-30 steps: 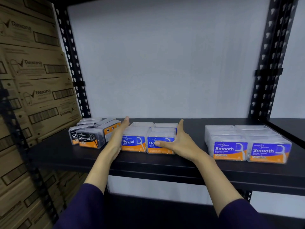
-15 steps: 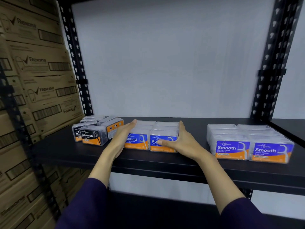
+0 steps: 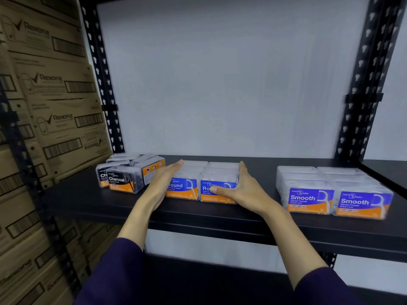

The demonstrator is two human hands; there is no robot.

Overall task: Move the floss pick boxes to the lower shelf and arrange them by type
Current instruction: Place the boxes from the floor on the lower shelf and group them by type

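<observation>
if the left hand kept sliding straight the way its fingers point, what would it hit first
Probably nothing on the shelf: the left hand points back along the Round boxes, so the white back wall comes first, though depth is unclear.

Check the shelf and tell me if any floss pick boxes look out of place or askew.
The Charcoal boxes at the left end are jumbled; one box is turned with its back label outward. The Round boxes and Smooth boxes sit in squared rows.
</observation>
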